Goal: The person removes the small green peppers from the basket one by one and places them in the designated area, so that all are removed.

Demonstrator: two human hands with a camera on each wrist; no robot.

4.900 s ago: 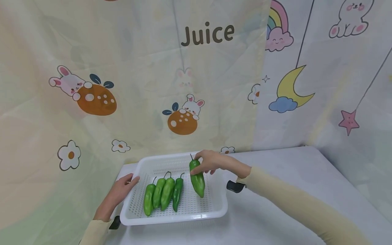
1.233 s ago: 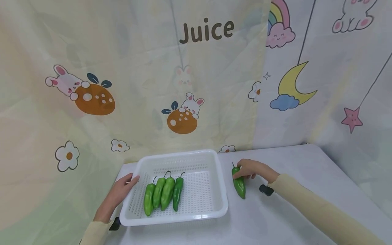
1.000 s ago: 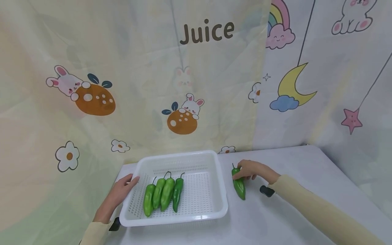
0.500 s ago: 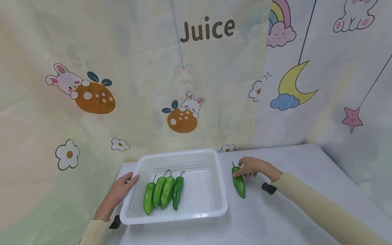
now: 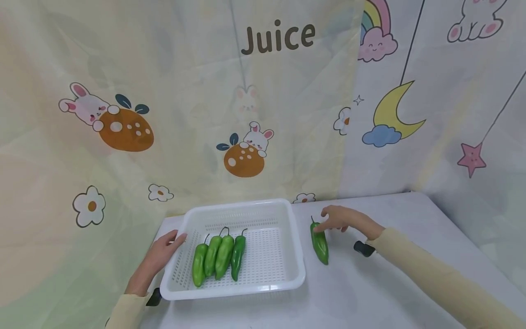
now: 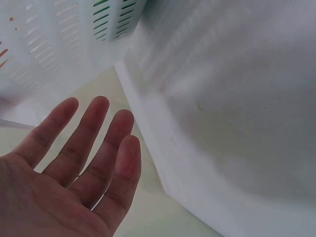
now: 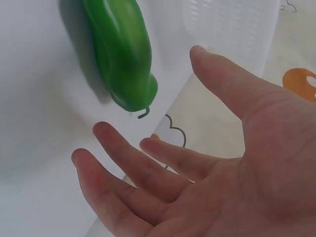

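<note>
A green chili pepper (image 5: 319, 244) lies on the white table just right of a white plastic basket (image 5: 230, 291). My right hand (image 5: 340, 220) is over the pepper's stem end; in the right wrist view the fingers are spread and stand apart from the pepper (image 7: 121, 54). Several more green chili peppers (image 5: 223, 257) lie side by side in the basket's left half, stems toward the back. At the basket's left rim is my left hand (image 5: 162, 251), thumb laid over the edge. The left wrist view shows its other fingers (image 6: 91, 123) loosely extended outside the slotted wall.
The white-covered table (image 5: 370, 283) extends to the right of the basket. Behind it hangs a printed curtain (image 5: 185, 114) with rabbits, oranges and the word "Juice". Black wrist cameras (image 5: 364, 249) sit below both wrists.
My right hand lifted the pepper from the basket, moved it right and laid it on the table. Its fingers have since let go and drawn slightly back. My left hand has stayed.
</note>
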